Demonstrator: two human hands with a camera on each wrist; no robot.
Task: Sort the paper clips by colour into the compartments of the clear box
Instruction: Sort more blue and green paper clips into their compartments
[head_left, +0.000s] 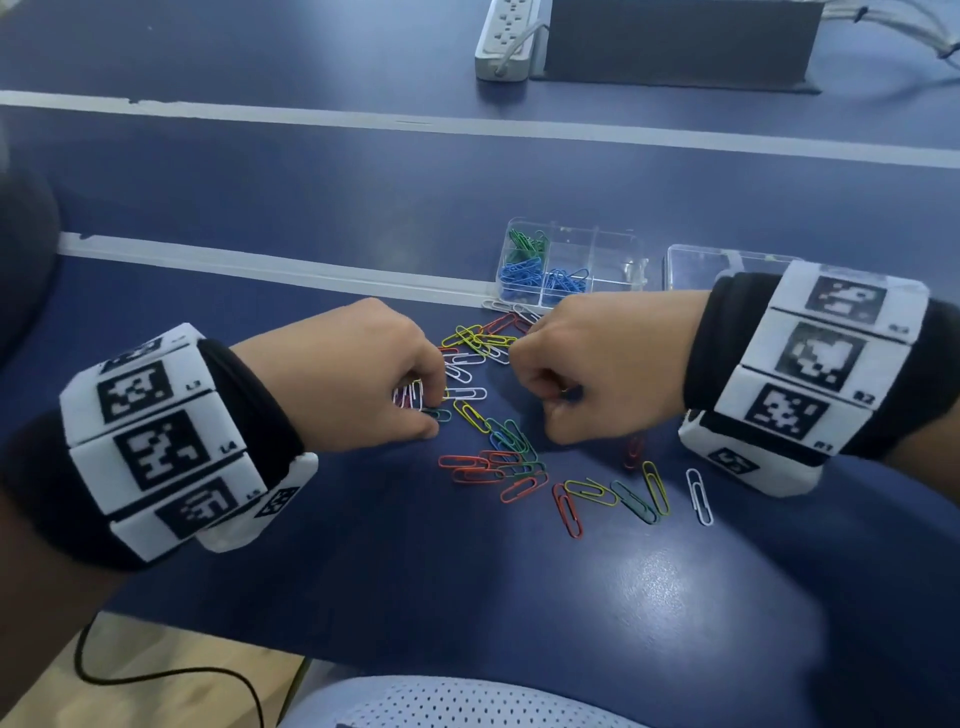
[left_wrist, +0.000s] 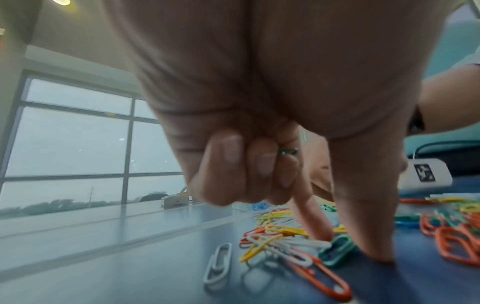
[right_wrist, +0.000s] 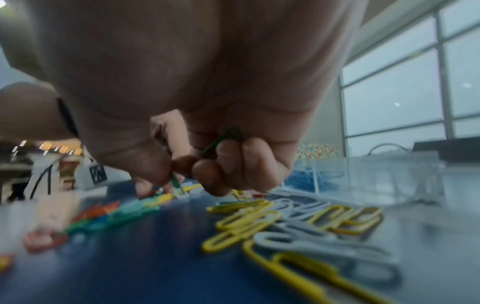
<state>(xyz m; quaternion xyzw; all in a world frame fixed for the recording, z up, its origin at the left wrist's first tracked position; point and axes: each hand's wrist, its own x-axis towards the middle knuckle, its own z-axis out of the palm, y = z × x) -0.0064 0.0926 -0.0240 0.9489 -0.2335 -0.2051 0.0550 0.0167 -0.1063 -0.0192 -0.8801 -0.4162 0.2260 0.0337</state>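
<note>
Loose paper clips (head_left: 498, 452) in red, yellow, white and green lie scattered on the blue table. My left hand (head_left: 436, 410) is down on the pile's left side. Its thumb and forefinger pinch a green clip (left_wrist: 336, 250) that lies on the table, while the curled fingers hold another green clip (left_wrist: 288, 151) against the palm. My right hand (head_left: 540, 400) hovers over the pile's right side, pinching a green clip (right_wrist: 176, 183) and keeping one more green clip (right_wrist: 223, 142) in its curled fingers. The clear box (head_left: 618, 260) stands behind, with green clips (head_left: 527, 244) and blue clips (head_left: 540, 278) in separate compartments.
The box's clear lid (head_left: 727, 262) lies to the right of the box. A white power strip (head_left: 506, 39) and a dark block (head_left: 680, 41) stand at the far edge. The table's near edge curves just below the clips, with a chair seat (head_left: 457, 701) under it.
</note>
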